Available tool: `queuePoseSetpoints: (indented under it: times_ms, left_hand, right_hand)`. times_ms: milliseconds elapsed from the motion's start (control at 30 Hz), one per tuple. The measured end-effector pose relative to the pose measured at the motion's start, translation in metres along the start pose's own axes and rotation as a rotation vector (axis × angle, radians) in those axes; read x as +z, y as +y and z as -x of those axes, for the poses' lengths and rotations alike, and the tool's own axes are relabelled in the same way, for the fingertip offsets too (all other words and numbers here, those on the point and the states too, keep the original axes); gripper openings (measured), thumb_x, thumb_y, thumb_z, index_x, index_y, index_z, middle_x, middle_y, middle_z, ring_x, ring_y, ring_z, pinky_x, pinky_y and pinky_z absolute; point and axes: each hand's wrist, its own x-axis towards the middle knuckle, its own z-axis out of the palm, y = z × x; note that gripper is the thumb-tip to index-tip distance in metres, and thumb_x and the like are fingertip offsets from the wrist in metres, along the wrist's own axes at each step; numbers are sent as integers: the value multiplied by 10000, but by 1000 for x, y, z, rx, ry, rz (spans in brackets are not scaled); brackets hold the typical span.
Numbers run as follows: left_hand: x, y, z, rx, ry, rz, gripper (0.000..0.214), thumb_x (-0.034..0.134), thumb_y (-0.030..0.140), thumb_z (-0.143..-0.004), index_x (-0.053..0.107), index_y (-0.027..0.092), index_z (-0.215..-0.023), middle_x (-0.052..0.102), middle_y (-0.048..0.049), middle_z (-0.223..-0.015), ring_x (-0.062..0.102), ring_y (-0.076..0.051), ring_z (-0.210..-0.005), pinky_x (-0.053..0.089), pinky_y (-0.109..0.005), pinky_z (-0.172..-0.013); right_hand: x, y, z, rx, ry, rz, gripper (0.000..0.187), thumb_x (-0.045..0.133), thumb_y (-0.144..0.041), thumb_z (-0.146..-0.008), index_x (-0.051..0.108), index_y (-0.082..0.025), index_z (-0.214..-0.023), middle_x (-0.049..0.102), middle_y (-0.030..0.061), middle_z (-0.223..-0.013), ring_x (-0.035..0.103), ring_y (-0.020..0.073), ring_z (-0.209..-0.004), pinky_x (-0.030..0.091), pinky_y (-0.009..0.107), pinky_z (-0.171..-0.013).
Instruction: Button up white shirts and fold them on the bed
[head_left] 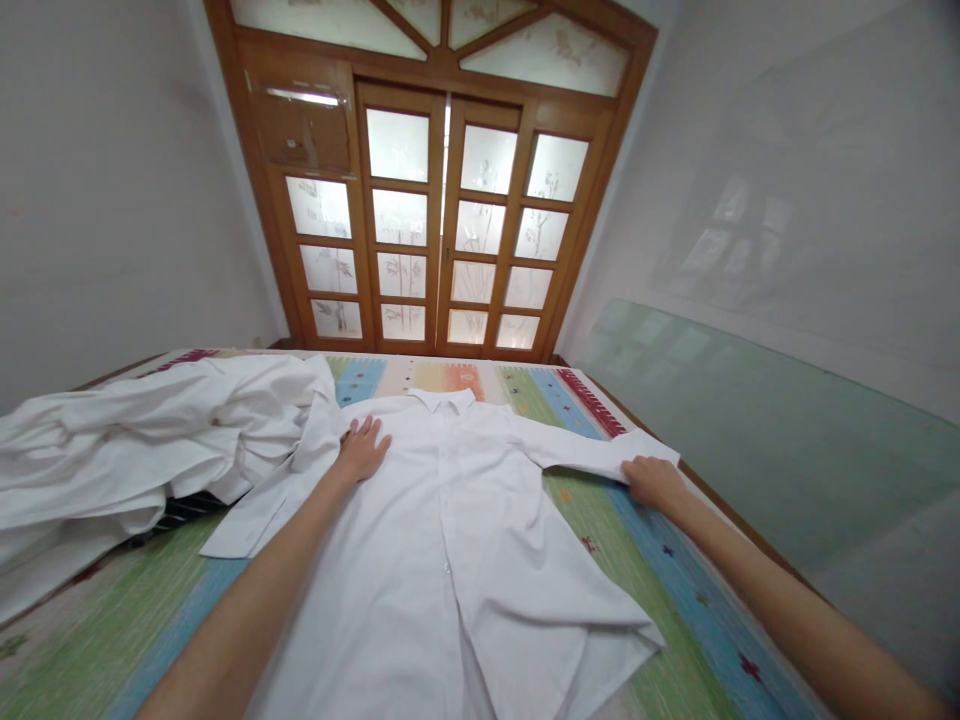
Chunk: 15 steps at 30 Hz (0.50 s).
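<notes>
A white button-up shirt (420, 500) lies front side up, its collar pointing away from me. My left hand (364, 449) rests flat on the shirt near the shoulder at the left, fingers spread. At the other side, my right hand (652, 480) is closed on the sleeve, which stretches out to the right; the cuff end shows beyond my fingers. The left sleeve runs down beside my left forearm, its cuff lying on the striped cloth. The lower right hem is flared out and creased.
A heap of white garments (165, 420) lies at the left, with a dark striped piece (187, 510) under it. A multicoloured striped cloth (675, 600) covers the surface. A greenish glass panel (750, 400) leans along the right wall. Wooden glazed doors (439, 220) stand at the far end.
</notes>
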Motion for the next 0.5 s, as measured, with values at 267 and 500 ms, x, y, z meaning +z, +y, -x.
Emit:
queuePoseSetpoints:
  times_ms: [267,500]
  left_hand:
    - [0,-4,0,18,17,0,573,292,399,-946,384,127,-1442,303,-115,-1551,226,-345,-1429,267,-494,-1117]
    - [3,-5,-1,8,0,7,584,281,403,-948,363,119,-1451,278,-125,-1560,203,-337,-1437,249,-485,-1122]
  right_hand:
    - [-3,-9,18,-196,64,-250,90,549,-232,-727,552,-194,-809,648,76,-885,584,214,-791,378,284,-667]
    - [-10,-42,13,-296,65,-154,173,461,-114,-763,559,-196,-880,667,84,-899,611,218,-804,337,280,-634]
